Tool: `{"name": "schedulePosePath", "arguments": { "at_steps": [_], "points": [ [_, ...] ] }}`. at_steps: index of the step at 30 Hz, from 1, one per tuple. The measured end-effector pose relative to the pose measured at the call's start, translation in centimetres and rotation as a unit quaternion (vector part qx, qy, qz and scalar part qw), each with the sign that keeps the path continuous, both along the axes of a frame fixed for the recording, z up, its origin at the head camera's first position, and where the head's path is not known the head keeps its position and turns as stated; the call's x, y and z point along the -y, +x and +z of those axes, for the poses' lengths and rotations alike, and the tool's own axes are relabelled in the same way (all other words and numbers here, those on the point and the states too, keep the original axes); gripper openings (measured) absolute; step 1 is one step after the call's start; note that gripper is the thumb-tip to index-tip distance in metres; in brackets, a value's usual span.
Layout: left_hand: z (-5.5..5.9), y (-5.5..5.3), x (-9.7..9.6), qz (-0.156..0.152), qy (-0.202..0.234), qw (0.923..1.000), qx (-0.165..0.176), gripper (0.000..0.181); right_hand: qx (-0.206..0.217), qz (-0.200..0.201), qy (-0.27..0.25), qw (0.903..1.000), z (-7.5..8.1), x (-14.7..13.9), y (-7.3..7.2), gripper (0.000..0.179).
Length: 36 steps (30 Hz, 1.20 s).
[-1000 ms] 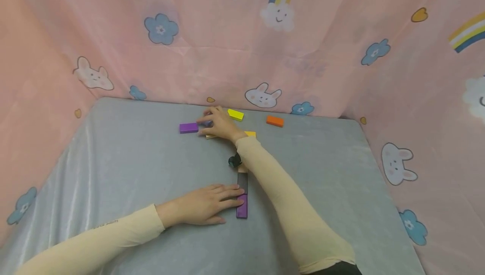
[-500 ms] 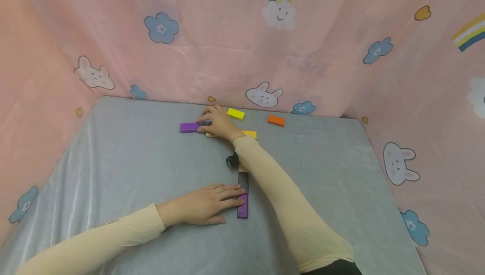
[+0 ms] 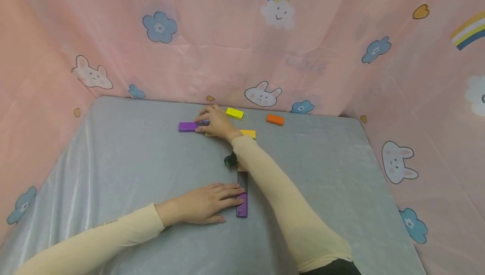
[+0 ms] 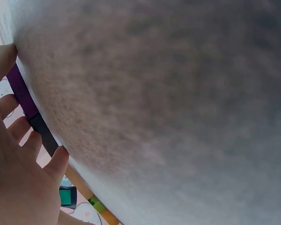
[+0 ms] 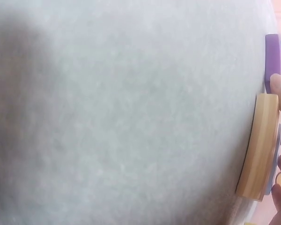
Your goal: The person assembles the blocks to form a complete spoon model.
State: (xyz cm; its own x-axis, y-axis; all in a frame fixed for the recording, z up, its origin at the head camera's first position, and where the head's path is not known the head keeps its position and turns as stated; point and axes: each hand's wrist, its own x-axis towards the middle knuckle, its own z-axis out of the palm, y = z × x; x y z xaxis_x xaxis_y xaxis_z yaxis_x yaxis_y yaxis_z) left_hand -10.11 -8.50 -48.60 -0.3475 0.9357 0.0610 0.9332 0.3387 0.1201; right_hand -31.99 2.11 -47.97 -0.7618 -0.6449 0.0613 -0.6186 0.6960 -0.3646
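Note:
My left hand (image 3: pixel 201 203) lies flat with its fingers stretched out. Its fingertips rest on a purple block (image 3: pixel 242 211) and on the dark grey block (image 3: pixel 242 179) that meets it end to end. At the back of the table, my right hand (image 3: pixel 219 123) pinches a blue-grey block (image 3: pixel 203 122) between thumb and fingers. This block is partly covered by the hand. A second purple block (image 3: pixel 187 127) lies just left, near the thumb. In the right wrist view, a plain wooden block (image 5: pixel 257 145) sits in front of the blue-grey block (image 5: pixel 274 164).
A bright yellow block (image 3: pixel 235 113) and an orange block (image 3: pixel 275 119) lie near the table's back edge. A golden yellow block (image 3: pixel 249 133) shows beside the right wrist. Under that forearm, a wooden block (image 3: pixel 241 168) continues the row. A patterned pink curtain (image 3: pixel 303 68) stands behind.
My right thumb and forefinger have drawn closer together about the blue-grey block, and the right wrist has shifted slightly left. The left hand and the row of blocks stay put.

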Motion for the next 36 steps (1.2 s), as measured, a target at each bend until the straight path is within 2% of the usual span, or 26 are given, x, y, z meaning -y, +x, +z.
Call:
{"name": "schedulePosePath", "arguments": {
  "at_steps": [13,18,21,29,36],
  "points": [
    [0.3,0.1,0.0,0.001,-0.007,0.9999,0.009,0.065,0.001,-0.005,-0.029,0.9996,0.8,0.0,0.2,0.038],
    [0.2,0.1,0.0,0.003,-0.01,0.9999,0.011,0.065,-0.027,0.009,-0.052,0.9983,1.3,-0.4,0.3,0.037],
    [0.2,0.1,0.0,0.004,-0.009,0.9999,0.011,0.065,-0.03,0.011,-0.066,0.9973,1.7,-1.1,0.3,0.036],
    [0.3,0.2,-0.1,0.004,-0.013,0.9999,0.005,0.065,0.013,-0.013,-0.097,0.9951,3.0,-4.5,0.6,0.039],
    [0.3,0.3,-0.1,0.006,-0.011,0.9999,0.004,0.065,0.065,-0.046,-0.15,0.9854,3.3,-8.3,1.4,0.041]
  ]
}}
